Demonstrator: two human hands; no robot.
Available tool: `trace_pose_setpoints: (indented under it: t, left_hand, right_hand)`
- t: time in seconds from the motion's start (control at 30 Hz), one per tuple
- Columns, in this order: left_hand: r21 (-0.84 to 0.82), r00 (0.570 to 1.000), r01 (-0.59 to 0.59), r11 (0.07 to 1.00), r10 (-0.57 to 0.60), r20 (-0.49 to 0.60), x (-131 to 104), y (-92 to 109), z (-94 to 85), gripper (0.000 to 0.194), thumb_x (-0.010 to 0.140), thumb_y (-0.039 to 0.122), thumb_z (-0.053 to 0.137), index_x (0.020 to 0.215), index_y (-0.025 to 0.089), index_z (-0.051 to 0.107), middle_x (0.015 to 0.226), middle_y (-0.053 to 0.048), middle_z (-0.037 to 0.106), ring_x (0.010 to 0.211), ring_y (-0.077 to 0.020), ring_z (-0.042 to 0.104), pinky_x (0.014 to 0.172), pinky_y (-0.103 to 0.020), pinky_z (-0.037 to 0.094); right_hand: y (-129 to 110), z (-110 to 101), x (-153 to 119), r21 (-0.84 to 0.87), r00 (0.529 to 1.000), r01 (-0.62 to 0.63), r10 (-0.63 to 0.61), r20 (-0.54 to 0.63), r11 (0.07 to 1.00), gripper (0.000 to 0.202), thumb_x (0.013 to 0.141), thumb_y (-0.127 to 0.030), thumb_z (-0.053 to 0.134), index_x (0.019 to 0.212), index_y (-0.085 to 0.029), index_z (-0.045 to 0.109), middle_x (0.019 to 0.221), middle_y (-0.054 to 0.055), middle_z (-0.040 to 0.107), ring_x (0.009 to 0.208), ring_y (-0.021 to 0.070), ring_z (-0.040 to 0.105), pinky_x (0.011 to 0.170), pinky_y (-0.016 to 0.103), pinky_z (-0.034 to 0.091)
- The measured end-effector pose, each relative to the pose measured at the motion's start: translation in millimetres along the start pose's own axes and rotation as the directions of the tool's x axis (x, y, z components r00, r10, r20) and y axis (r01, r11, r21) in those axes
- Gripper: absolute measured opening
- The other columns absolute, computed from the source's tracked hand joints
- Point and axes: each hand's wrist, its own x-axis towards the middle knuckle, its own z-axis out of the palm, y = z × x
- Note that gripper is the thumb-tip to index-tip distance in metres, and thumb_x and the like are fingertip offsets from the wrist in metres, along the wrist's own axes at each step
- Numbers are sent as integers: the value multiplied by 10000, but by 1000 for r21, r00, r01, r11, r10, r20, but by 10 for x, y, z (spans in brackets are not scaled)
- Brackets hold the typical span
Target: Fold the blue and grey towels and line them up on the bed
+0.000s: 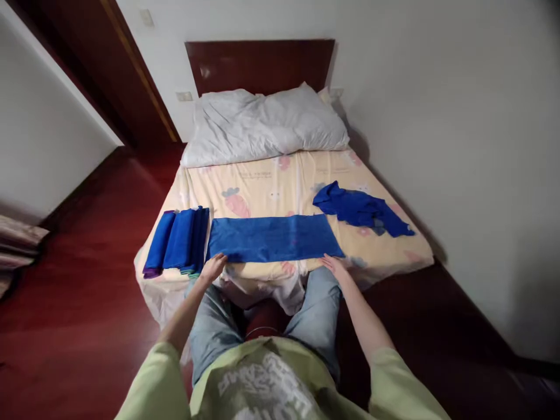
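A blue towel (273, 238) lies flat in a long strip across the near part of the bed. My left hand (213, 267) rests at its near left corner, fingers stretched onto the cloth. At the near right corner, the extended fingers of my right hand (333, 265) touch the towel's edge. Left of the strip sits a row of folded blue towels (179, 239), with purple and green edges showing underneath. A crumpled blue cloth (359, 207) lies loosely to the right. The undersides of my fingers are hidden.
The bed (258, 181) has a pale yellow sheet with carrot prints. White bedding (266, 125) lies against the dark red headboard (262, 65). A wall (459, 146) runs along the right. Striped items (20, 245) stand at the far left on the red floor (87, 280).
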Motion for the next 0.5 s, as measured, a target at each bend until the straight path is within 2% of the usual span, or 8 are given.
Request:
trace_pose_setpoints:
  t: [0.1, 0.23, 0.43, 0.5]
  left_hand:
    - [-47, 1000, 16, 999, -16, -2, -28, 4, -57, 291, 993, 155, 394, 1069, 181, 674, 1072, -97, 657, 954, -200, 649, 821, -272, 478]
    - [-115, 1000, 3, 993, -4, -4, -66, 3, -174, 263, 976, 171, 410, 1035, 188, 665, 1008, -72, 657, 922, -185, 645, 835, -263, 472]
    - [-44, 987, -71, 996, 77, 142, -101, 9, -196, 288, 944, 152, 425, 987, 220, 702, 1044, -87, 677, 951, -210, 653, 795, -280, 483]
    - [-46, 979, -79, 996, 86, 187, -75, -5, -167, 284, 929, 148, 444, 965, 227, 714, 1061, -86, 687, 984, -215, 656, 791, -273, 487]
  right_hand:
    - [17, 81, -15, 17, 997, 23, -22, -77, 1000, 227, 905, -36, 622, 725, -167, 577, 659, 31, 687, 658, 139, 731, 822, 261, 638]
    - [3, 78, -55, -11, 994, 39, -40, -103, 999, 257, 894, -31, 636, 716, -183, 529, 636, 15, 666, 655, 144, 728, 809, 286, 649]
    - [-4, -62, -97, -200, 993, 84, -99, -67, 976, 309, 753, 5, 761, 675, -175, 522, 586, 48, 656, 594, 198, 709, 688, 347, 652]
    - [-31, -112, -66, -293, 984, 135, -162, -72, 947, 298, 727, -7, 764, 655, -178, 531, 561, 73, 642, 593, 235, 704, 660, 379, 636]
